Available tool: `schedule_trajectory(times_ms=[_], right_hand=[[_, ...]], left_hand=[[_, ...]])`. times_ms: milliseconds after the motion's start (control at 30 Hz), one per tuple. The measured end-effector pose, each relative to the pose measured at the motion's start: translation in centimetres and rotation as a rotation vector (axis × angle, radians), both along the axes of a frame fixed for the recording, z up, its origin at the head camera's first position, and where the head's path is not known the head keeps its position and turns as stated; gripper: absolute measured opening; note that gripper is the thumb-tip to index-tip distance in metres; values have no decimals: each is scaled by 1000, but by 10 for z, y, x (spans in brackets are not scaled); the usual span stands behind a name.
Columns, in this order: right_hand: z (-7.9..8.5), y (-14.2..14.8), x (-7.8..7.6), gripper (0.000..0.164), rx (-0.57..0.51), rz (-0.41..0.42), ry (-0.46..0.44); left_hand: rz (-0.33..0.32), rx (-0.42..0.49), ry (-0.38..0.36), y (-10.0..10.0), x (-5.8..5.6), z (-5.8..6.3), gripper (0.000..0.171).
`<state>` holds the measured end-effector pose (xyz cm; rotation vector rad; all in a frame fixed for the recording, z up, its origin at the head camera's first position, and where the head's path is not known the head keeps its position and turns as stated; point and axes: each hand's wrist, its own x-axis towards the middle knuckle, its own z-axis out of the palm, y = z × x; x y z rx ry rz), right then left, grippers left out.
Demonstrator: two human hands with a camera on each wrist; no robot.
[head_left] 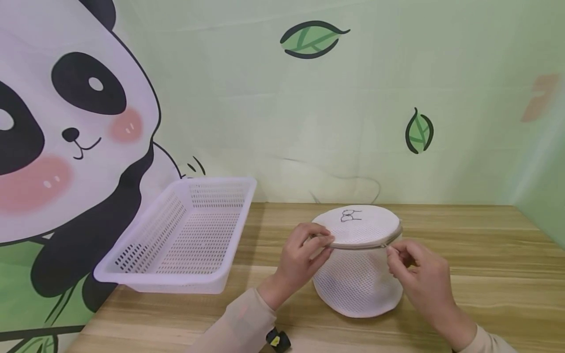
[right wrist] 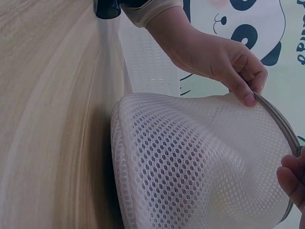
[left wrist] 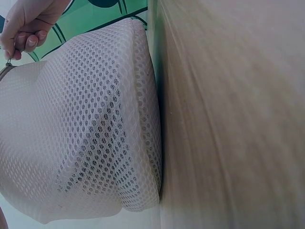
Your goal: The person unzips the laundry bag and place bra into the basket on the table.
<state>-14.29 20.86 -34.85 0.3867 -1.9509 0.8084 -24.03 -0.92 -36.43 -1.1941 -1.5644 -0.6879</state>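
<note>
A white mesh laundry bag [head_left: 357,284], round and drum-shaped, stands upright on the wooden table. Its flat lid [head_left: 368,225] carries a small line drawing, and a grey zipper [head_left: 357,246] runs round the lid's edge. My left hand [head_left: 302,252] pinches the rim at the left between thumb and fingers. At the front right, my right hand [head_left: 421,274] pinches the zipper's small metal pull [left wrist: 9,62], which shows in the left wrist view. The mesh side [right wrist: 167,152] is creased in the right wrist view. The far part of the zipper is hidden behind the lid.
A white perforated plastic basket [head_left: 220,278] sits left of the bag, near the wall. Behind the table [head_left: 499,274] hangs a green backdrop [head_left: 238,98] printed with a panda and leaves. A black strapped device [head_left: 278,340] is by my left sleeve.
</note>
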Motion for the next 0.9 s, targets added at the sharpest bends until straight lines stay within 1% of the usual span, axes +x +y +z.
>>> schedule_trajectory(times_ms=[167, 433, 700, 900], right_hand=[[0, 1, 0, 16, -3, 3, 4], [-1, 2, -2, 16, -24, 23, 23], [-2, -1, -2, 19, -10, 40, 26], [-4, -3, -3, 18, 20, 56, 70]], left_hand=[[1, -1, -3, 0, -1, 0, 9], [4, 6, -18, -3, -6, -3, 12], [16, 18, -34, -5, -9, -4, 10], [38, 20, -61, -6, -12, -5, 10]])
